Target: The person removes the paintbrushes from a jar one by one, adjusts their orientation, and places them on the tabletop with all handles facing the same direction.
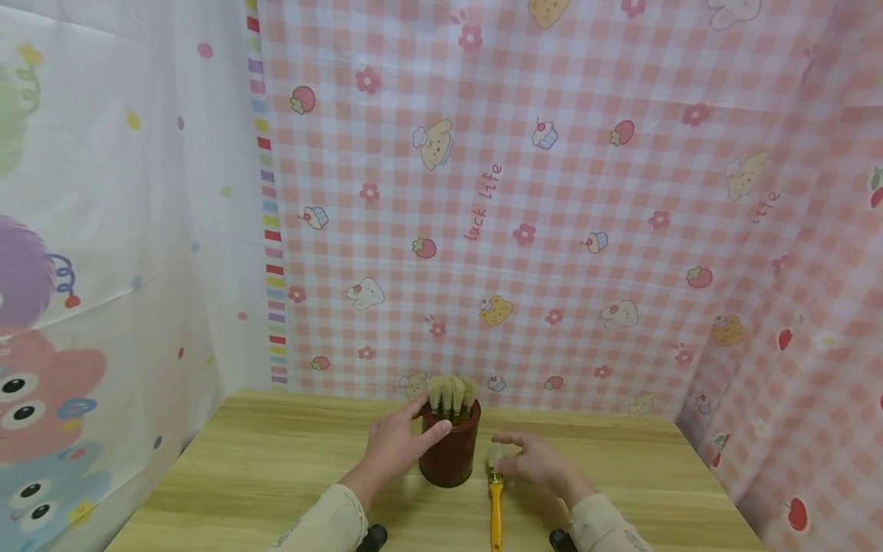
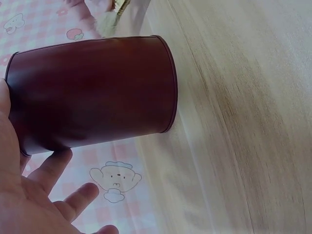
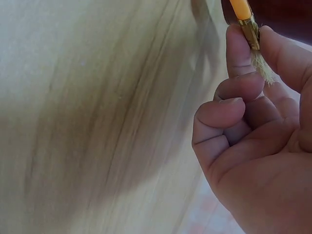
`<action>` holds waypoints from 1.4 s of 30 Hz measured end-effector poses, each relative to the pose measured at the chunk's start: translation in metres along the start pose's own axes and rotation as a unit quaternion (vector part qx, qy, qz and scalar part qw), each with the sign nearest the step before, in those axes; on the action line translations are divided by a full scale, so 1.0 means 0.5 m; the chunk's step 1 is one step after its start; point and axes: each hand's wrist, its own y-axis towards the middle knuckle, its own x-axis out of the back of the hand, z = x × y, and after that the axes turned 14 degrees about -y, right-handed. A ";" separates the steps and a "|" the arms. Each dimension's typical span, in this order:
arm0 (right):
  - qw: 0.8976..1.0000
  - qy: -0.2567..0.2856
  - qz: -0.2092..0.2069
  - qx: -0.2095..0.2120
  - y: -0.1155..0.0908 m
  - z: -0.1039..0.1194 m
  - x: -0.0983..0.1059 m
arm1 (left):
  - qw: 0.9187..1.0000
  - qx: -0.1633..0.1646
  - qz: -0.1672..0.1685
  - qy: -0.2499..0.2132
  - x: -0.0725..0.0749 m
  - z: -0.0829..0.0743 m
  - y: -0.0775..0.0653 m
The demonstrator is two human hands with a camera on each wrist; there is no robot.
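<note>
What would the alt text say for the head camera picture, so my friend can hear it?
A person's left hand grips a dark red-brown cylindrical cup holding pale-bristled brushes, while their right hand pinches a yellow-handled, gold-banded paintbrush beside it. A light wooden table lies below, with a pink-and-white checked fabric backdrop behind.

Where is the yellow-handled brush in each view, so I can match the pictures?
Head: the yellow-handled brush, bottom edge, just right of centre.
Left wrist: top edge, left of centre, cut off.
Right wrist: top edge, right of centre, between the fingers.
Shared landmark: the dark red cup.
</note>
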 end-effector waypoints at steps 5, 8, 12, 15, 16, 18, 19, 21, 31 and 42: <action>1.000 -0.014 -0.005 0.002 0.004 0.001 -0.009 | 1.000 -0.002 -0.002 -0.003 0.001 0.002 0.000; 0.999 -0.032 -0.018 -0.009 0.007 -0.006 -0.016 | 1.000 -0.004 0.000 -0.009 0.002 0.001 -0.003; 0.998 -0.046 -0.036 -0.017 0.014 -0.017 -0.024 | 1.000 -0.004 -0.002 -0.021 0.000 0.004 -0.003; 0.998 -0.052 -0.046 -0.010 0.017 -0.023 -0.026 | 1.000 -0.002 -0.002 -0.023 -0.001 0.004 -0.002; 0.997 -0.054 -0.047 -0.007 0.018 -0.024 -0.026 | 1.000 0.000 -0.002 -0.024 -0.001 0.003 -0.003; 0.997 -0.057 -0.048 0.000 0.018 -0.025 -0.027 | 1.000 0.000 -0.001 -0.022 0.000 0.003 -0.002; 0.997 -0.057 -0.049 0.003 0.019 -0.026 -0.028 | 1.000 0.001 0.000 -0.021 0.000 0.003 -0.003; 0.997 -0.058 -0.047 0.007 0.020 -0.026 -0.029 | 1.000 0.003 0.000 -0.021 -0.001 0.005 -0.001; 0.997 -0.066 -0.043 0.013 0.019 -0.029 -0.032 | 0.999 0.000 -0.007 -0.033 -0.008 0.016 0.001; 0.996 -0.073 -0.047 0.013 0.020 -0.029 -0.029 | 0.998 0.013 -0.006 -0.067 -0.015 0.018 -0.003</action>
